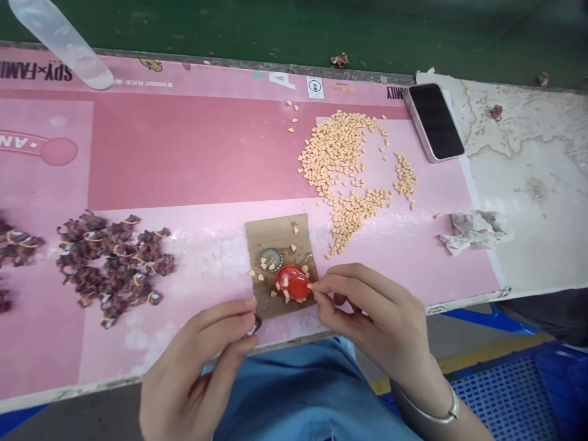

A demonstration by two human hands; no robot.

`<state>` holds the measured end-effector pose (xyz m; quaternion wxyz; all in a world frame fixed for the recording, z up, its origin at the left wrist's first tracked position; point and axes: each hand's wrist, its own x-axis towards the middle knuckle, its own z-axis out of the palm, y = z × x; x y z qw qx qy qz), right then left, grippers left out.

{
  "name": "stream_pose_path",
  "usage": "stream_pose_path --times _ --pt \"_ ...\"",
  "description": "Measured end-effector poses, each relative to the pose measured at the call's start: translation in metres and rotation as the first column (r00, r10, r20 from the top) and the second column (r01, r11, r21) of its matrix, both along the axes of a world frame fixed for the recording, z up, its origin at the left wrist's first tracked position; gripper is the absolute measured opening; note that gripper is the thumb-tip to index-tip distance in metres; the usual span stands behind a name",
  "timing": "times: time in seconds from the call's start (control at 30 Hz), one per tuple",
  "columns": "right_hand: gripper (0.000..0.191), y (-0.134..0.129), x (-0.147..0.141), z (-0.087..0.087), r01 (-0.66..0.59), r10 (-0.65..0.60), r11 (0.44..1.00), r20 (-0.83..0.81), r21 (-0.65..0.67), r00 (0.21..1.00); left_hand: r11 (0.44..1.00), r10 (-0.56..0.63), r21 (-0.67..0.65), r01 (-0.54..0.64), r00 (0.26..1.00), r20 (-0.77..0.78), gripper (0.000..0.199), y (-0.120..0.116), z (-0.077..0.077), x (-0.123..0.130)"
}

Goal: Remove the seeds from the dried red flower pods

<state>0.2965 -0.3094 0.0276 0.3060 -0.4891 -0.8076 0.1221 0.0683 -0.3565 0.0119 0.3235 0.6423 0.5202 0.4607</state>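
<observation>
My left hand (202, 361) pinches a small dark figure piece (254, 326) with a pale patch, at the near edge of the table; fingers hide most of it. My right hand (372, 312) is closed with thumb and forefinger on a tiny beige piece (310, 286), just right of a shallow red cap (293, 280). The cap looks glossy and wet inside, with several beige pieces in and around it. Beyond it lies a metal bottle cap (271, 260), also with beige bits. Both caps rest on a stained brown cardboard square (294, 226).
A spread of beige pieces (335, 147) covers the table right of centre. Dark small figures with yellowish bands (114, 263) are heaped at left. A phone (434, 122), crumpled tissue (480, 231) and translucent plastic strip (64, 46) also lie about. A green surface (275, 30) runs behind.
</observation>
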Motion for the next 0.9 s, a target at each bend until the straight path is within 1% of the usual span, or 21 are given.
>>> stream_pose_path --times 0.07,0.13,0.27,0.33,0.43,0.53,0.6,0.7,0.73,0.8,0.83,0.9 --pt "0.021 -0.001 0.0 0.0 -0.005 0.004 0.999 0.026 0.039 1.0 0.999 0.033 -0.029 -0.033 0.999 0.016 0.03 0.001 0.002 0.004" --pt "0.02 -0.002 0.0 -0.001 -0.017 0.013 0.997 0.057 0.072 0.998 0.997 0.055 -0.066 -0.05 0.995 0.078 0.031 0.001 0.003 0.008" --pt "0.02 -0.002 0.001 -0.003 -0.045 0.037 0.994 0.087 0.095 0.996 0.992 0.042 -0.123 -0.016 0.975 0.217 0.031 -0.001 0.0 0.014" --pt "0.02 -0.002 0.001 -0.003 -0.053 0.046 0.995 0.075 0.086 0.996 0.989 0.047 -0.148 -0.011 0.968 0.247 0.029 -0.003 0.0 0.014" --pt "0.019 -0.001 0.002 -0.002 -0.044 0.041 0.996 0.045 0.078 0.998 0.983 0.066 -0.183 -0.021 0.967 0.245 0.026 -0.003 0.0 0.013" --pt "0.019 -0.002 0.002 0.003 -0.018 0.019 0.998 -0.003 0.063 1.0 0.982 0.045 -0.189 0.008 0.961 0.274 0.021 -0.003 0.0 0.013" --pt "0.02 -0.002 0.002 0.007 0.008 -0.006 1.0 -0.058 0.022 0.998 0.977 0.057 -0.213 0.017 0.94 0.336 0.016 -0.002 0.0 0.016" --pt "0.02 -0.003 0.0 0.01 0.028 -0.031 0.999 -0.122 -0.025 0.992 0.935 0.178 -0.355 -0.018 0.889 0.422 0.01 0.0 0.003 0.023" --pt "0.02 -0.003 0.0 0.011 0.025 -0.028 0.999 -0.124 -0.029 0.992 0.918 0.201 -0.396 -0.006 0.868 0.454 0.009 0.001 0.005 0.025" --pt "0.02 -0.002 -0.002 0.012 0.007 -0.011 0.999 -0.12 -0.036 0.993 0.897 0.201 -0.438 0.06 0.827 0.525 0.004 0.004 0.008 0.027" --pt "0.02 -0.002 -0.003 0.013 -0.003 -0.002 0.999 -0.126 -0.04 0.992 0.89 0.192 -0.445 0.096 0.807 0.558 0.004 0.005 0.009 0.027" --pt "0.021 -0.003 -0.005 0.015 -0.029 0.023 0.999 -0.173 -0.03 0.985 0.869 0.208 -0.478 0.129 0.781 0.589 0.008 0.007 0.009 0.026"
